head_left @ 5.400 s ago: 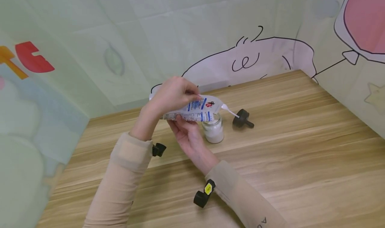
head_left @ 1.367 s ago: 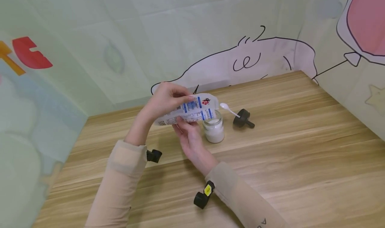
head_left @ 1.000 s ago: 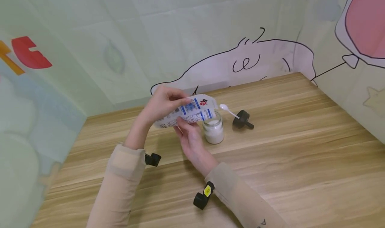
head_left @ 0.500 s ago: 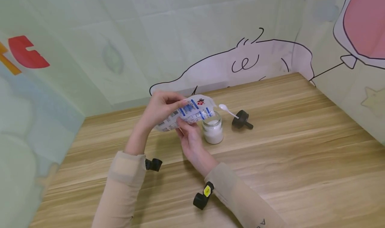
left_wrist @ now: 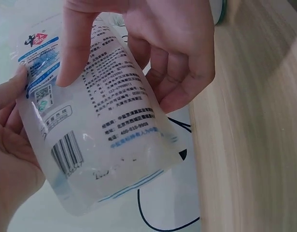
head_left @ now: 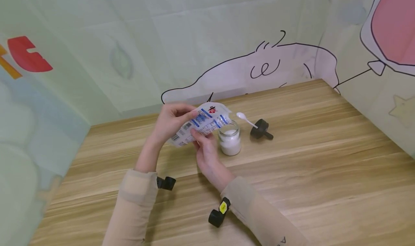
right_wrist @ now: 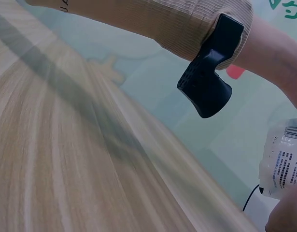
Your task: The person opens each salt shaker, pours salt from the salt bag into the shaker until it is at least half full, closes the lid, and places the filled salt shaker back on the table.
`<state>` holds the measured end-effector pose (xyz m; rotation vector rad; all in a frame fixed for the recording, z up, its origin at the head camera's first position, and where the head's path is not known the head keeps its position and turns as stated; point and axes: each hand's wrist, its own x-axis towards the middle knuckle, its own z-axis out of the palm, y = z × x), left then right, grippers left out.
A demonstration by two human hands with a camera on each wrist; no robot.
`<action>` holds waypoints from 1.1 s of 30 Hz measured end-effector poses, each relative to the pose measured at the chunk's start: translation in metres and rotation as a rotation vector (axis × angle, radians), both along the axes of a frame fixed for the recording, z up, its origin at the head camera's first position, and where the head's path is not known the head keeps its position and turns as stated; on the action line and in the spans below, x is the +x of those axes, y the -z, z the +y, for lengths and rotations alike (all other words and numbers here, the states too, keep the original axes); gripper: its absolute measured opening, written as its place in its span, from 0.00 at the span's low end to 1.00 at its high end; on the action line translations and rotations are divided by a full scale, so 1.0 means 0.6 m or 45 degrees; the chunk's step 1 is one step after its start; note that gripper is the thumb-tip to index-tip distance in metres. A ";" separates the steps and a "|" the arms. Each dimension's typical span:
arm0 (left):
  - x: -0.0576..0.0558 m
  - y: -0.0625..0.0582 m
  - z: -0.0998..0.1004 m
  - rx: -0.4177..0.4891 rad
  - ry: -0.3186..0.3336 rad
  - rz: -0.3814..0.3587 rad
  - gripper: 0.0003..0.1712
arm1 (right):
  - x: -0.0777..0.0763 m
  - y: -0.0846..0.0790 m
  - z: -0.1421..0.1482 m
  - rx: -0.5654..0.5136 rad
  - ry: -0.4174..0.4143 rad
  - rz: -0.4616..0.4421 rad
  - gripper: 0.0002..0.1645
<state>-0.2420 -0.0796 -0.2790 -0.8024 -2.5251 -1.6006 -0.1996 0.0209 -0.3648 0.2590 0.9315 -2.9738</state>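
Note:
A white, blue-printed plastic salt bag [head_left: 207,120] is held above the table between both hands, its front end overlapping the jar's mouth in the head view. My left hand [head_left: 168,123] grips the upper edge, thumb on the printed face. My right hand [head_left: 209,157] supports it from below, its thumb also pressed to the print. In the left wrist view, the bag [left_wrist: 109,145] fills the middle, with the right hand's fingers [left_wrist: 172,72] curled at its far side. The glass jar [head_left: 230,145] stands uncapped beside my right hand, white contents inside.
Right of the jar lies a black lid [head_left: 259,129] with a white spoon [head_left: 247,120] resting at it. The wood-grain table [head_left: 308,174] meets a printed fabric backdrop [head_left: 210,40] behind. Both wrists carry black camera mounts [head_left: 216,217].
Since the oldest frame, the bag's front end has drawn back left from the spoon. My left hand has sunk, lowering the bag's rear end. The right hand stays nearly in place.

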 end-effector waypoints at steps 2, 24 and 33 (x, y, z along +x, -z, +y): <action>0.001 0.003 -0.002 0.020 -0.020 -0.019 0.11 | 0.000 0.001 -0.001 0.015 0.001 -0.002 0.24; 0.015 0.045 -0.018 0.262 -0.162 -0.117 0.13 | -0.001 0.008 -0.006 0.138 0.035 -0.077 0.28; 0.020 0.066 -0.029 0.344 -0.243 -0.184 0.05 | -0.002 0.014 -0.007 0.185 0.023 -0.115 0.28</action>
